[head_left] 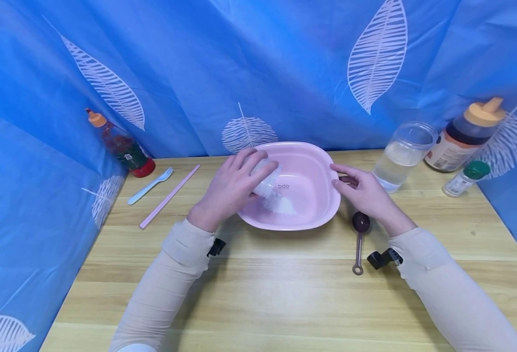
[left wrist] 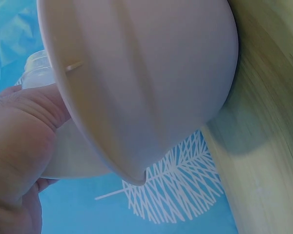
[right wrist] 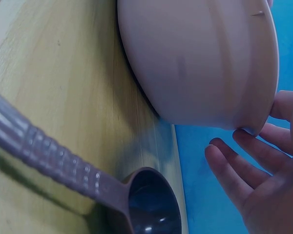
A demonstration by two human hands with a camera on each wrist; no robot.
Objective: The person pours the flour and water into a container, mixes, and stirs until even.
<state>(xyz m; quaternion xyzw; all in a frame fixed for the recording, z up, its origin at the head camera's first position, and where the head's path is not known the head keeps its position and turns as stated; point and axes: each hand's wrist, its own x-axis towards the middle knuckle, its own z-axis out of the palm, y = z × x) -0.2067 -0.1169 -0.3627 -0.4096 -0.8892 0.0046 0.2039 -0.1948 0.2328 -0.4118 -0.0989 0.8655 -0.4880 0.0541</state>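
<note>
— Blue leaf-print backdrop [head_left: 289, 63], wooden table [head_left: 285, 293], pink basin [head_left: 309, 176] dead centre!
— Right hand [head_left: 366, 193] pinches its rim [head_left: 335, 206], left hand [head_left: 234, 183] wraps a clear jar [head_left: 265, 188] tipped over it.
— Oversteep tilt, and more white powder [head_left: 281, 204] could rush out!

Bright, even light fills the head view, leaving a pale sheen on the desk [head_left: 293, 298]. Soft shadows fall below the basin [head_left: 317, 195] and beside the sleeves [head_left: 166, 278]. Wide-angle distortion tilts the bottle [head_left: 128, 154] at the far left corner outward. Both wrist views are dimmer and softer; small glints dot the spoon [right wrist: 154, 209].
</note>
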